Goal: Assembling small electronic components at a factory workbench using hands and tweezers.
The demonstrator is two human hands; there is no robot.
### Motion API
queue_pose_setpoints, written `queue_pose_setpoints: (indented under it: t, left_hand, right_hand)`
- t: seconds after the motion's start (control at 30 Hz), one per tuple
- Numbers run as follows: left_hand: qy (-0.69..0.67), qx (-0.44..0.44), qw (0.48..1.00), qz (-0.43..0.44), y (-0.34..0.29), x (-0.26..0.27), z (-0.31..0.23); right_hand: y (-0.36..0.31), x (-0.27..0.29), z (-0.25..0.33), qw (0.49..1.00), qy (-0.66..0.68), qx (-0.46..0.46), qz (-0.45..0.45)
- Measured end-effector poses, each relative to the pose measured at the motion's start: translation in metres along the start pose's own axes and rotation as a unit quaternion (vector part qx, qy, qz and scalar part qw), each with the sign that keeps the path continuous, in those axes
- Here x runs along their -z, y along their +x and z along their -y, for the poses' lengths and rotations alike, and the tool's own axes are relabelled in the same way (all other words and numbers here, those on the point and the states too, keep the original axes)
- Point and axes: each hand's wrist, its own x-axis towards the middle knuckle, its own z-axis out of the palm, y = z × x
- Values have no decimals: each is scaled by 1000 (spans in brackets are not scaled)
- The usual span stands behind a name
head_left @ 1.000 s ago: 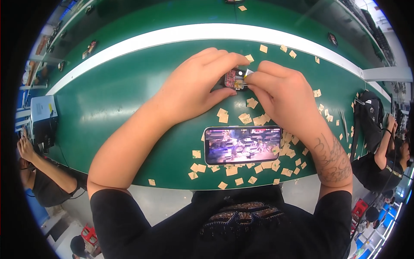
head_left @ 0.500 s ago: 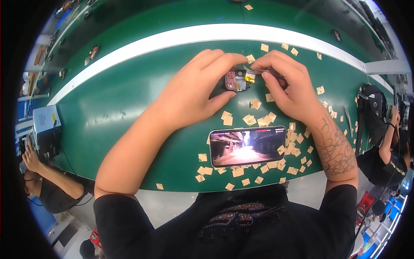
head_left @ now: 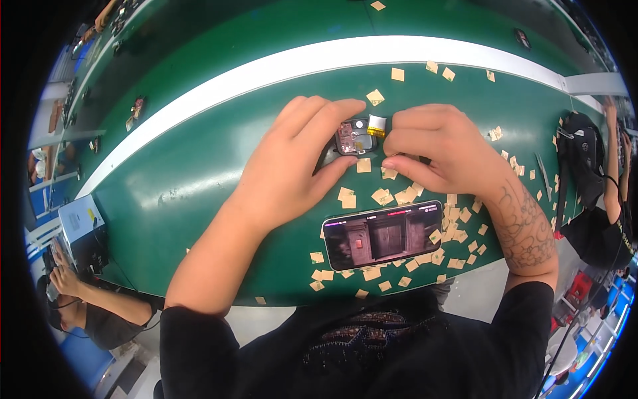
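My left hand steadies a small black electronic casing on the green table, thumb at its near edge and fingers round the far side. Inside the casing is a reddish circuit board. A small silver pouch battery with yellow tape at one end stands tilted at the casing's right edge. Close to the right of the battery is my right hand, its fingers bent and its thumb apart from them. Nothing shows in its grip. Small tan adhesive squares lie just nearer to me.
A phone playing a video lies before me, among many scattered tan squares. Tweezers and a black bag are at the right. A white box-shaped device stands at the left. Beyond a white ledge runs another green surface. Co-workers sit on both sides.
My right fingers have drawn away from the battery and opened; a thin grey thing between them no longer shows. The battery now stands more upright. My left hand keeps the casing.
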Motion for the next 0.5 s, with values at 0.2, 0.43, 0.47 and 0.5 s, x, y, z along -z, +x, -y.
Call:
queue_pose_setpoints:
  t: [0.2, 0.43, 0.47, 0.5]
  left_hand:
    - [12, -4, 1000, -7, 0, -1, -1]
    - [16, -31, 999, -26, -1, -6, 2]
    - [18, -32, 999, -25, -1, -6, 1]
    - [23, -34, 999, -25, 0, -6, 1]
  right_hand:
    - [4, -12, 4, 994, -12, -37, -101]
    - [2, -18, -1, 994, -24, -45, -95]
    - [1, -17, -2, 994, -25, -44, -96]
    - [1, -17, -2, 995, -17, -43, -89]
